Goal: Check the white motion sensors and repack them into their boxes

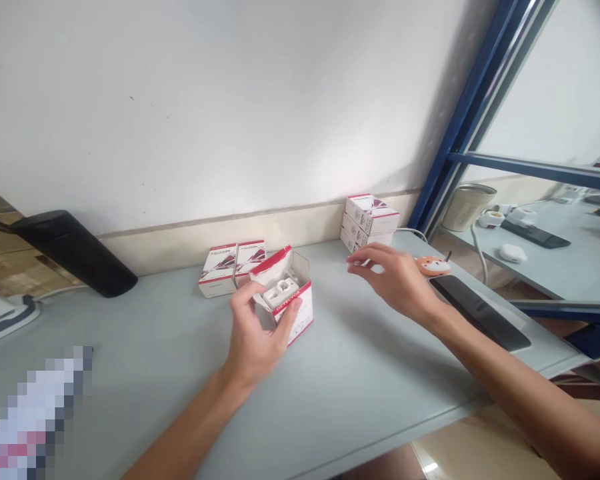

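My left hand (255,327) grips an opened red and white box (303,319) marked DETECTOR, thumb on its front and fingers at its left side. The box's flaps stand up, and a white part (281,291) shows inside. Over the table, right of that box, my right hand (393,275) hovers with thumb and forefinger brought close together; anything between the fingertips is too small to make out. Behind my right hand is a stack of closed boxes (370,217). Two more closed boxes (221,267) stand behind my left hand.
A black device (75,252) leans at the left beside a white object (5,317). On the right of the grey table (360,393) lie an orange and white item (434,266) and a dark slab (480,313). A blue-framed glass pane (535,168) borders the table's right side.
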Available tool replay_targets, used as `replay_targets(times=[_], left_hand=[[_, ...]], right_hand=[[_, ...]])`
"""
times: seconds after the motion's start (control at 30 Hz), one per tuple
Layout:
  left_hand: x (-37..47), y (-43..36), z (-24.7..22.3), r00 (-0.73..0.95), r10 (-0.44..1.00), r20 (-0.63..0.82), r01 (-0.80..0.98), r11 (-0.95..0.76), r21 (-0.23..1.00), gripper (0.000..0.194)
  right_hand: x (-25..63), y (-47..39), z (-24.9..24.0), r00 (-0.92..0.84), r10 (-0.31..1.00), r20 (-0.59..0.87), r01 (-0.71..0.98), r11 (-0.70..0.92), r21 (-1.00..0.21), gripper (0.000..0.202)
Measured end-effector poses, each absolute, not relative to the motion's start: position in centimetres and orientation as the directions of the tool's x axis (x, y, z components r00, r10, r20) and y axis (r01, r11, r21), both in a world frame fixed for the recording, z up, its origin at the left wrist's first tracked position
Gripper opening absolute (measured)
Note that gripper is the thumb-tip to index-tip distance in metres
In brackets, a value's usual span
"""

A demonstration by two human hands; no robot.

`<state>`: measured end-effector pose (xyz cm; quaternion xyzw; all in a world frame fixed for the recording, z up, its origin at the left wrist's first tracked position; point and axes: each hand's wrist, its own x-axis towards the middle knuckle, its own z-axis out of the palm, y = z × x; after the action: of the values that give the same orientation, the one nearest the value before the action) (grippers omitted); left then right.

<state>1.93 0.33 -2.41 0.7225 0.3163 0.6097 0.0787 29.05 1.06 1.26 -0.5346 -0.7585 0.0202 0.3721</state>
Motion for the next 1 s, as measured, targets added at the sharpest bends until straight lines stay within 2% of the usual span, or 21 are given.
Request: replay_targets(times=[0.07, 0.1, 0.17, 0.3, 0.5, 0.57, 0.73, 0.83, 0.9, 1.0], left_hand=[[2.1, 0.3, -2.3, 0.071, 0.509, 0.858, 0.4, -0.802, 0.443, 0.053], [2.1, 0.3, -2.3, 0.082, 0.49, 0.868, 0.411, -0.81, 0.419, 0.055], [2.1, 0.4, -2.2, 0.101, 0.457, 0.884, 0.424, -0.823, 0.377, 0.057], [2.0, 0.5, -2.2, 0.094, 0.429, 0.898, 0.44, -0.827, 0.349, 0.058], [1.9, 0.3, -2.3, 0.109, 0.489, 0.866, 0.431, -0.808, 0.402, 0.056], [2.0, 0.2, -2.4, 0.084, 0.512, 0.855, 0.428, -0.793, 0.433, 0.056], [2.0, 0.3, -2.5, 0.021, 0.611, 0.791, 0.399, -0.731, 0.554, 0.057], [1.7, 0.4, -2.2, 0.022, 0.633, 0.774, 0.433, -0.704, 0.563, 0.054], [1.5, 0.3, -1.8, 0.065, 0.609, 0.791, 0.485, -0.712, 0.508, 0.046], [1.1, 0.1, -1.3, 0.151, 0.582, 0.799, 0.511, -0.738, 0.441, 0.033]], right_hand=[[27.5, -0.9, 3.3, -0.225, 0.62, 0.752, 0.683, 0.651, -0.332, 0.011], [26.5, -1.6, 4.2, -0.293, 0.531, 0.795, 0.637, 0.728, -0.251, 0.018], [24.5, -2.5, 5.5, -0.436, 0.428, 0.792, 0.595, 0.797, -0.103, 0.031], [22.0, -1.4, 6.6, -0.633, 0.378, 0.676, 0.622, 0.767, 0.154, 0.039], [21.4, 0.0, 7.7, -0.751, 0.374, 0.545, 0.583, 0.763, 0.28, 0.032], [21.4, -0.1, 7.8, -0.771, 0.392, 0.502, 0.573, 0.771, 0.278, 0.035], [21.7, -0.3, 7.4, -0.75, 0.438, 0.496, 0.601, 0.764, 0.235, 0.066], [22.1, 0.0, 6.8, -0.754, 0.437, 0.491, 0.572, 0.804, 0.162, 0.069], [22.4, 0.3, 6.2, -0.689, 0.441, 0.576, 0.548, 0.836, 0.015, 0.059], [22.6, 1.0, 4.8, -0.37, 0.55, 0.749, 0.49, 0.8, -0.346, 0.028]])
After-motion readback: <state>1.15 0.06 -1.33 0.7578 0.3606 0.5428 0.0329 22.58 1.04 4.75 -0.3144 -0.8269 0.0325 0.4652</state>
